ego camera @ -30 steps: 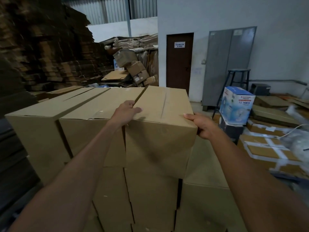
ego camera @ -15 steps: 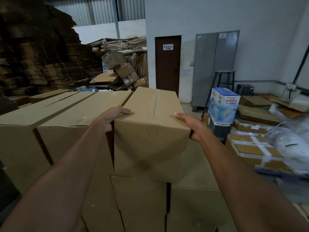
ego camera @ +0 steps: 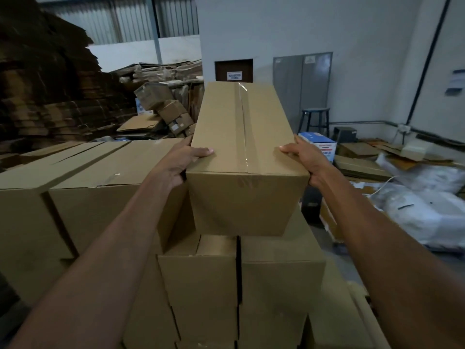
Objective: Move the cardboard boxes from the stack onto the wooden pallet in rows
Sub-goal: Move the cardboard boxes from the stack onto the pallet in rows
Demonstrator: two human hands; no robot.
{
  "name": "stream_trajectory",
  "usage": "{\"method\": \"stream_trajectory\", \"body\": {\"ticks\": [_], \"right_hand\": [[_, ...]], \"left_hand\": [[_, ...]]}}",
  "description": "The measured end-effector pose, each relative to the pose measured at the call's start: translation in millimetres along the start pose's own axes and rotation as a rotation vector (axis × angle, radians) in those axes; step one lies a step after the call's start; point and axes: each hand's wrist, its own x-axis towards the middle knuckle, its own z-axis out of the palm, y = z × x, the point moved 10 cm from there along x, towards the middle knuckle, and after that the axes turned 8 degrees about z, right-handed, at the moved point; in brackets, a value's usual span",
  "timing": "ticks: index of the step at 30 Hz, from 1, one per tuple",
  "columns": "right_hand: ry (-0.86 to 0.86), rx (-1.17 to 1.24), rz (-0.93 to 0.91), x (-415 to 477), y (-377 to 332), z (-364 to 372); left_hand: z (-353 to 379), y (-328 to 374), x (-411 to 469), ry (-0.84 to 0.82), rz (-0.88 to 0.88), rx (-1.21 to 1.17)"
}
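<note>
— Where is the cardboard box [ego camera: 247, 157] found?

— It is held over the right end of the stack [ego camera: 276, 273], above two lower boxes. Whether its underside touches them cannot be told. Its taped seam is turned upward.

— How are the hands set?

— The left hand [ego camera: 181, 162] is clamped on the box's near left edge, its fingers [ego camera: 202, 152] curled over the top and down the side. The right hand [ego camera: 305, 157] is clamped likewise on the near right edge.

— What is seen around it?

— Long boxes [ego camera: 100, 172] are laid just beside it on the left. A stool [ego camera: 315, 119] and a blue-and-white carton [ego camera: 318, 144] are seen near the far wall.
</note>
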Motion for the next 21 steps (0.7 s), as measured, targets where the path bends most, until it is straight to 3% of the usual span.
{"method": "stream_trajectory", "body": {"ticks": [8,21], "right_hand": [[0.105,0.02,-0.03,-61.9,-2.6,-105.8],[0.214,-0.08,0.038,-212.1,29.5,-350.7]], "left_hand": [[101.1,2.5,-26.0,-0.032,0.064,0.024],[357.9,-36.2,-114.9,-0.195,0.028,-0.059]]}}
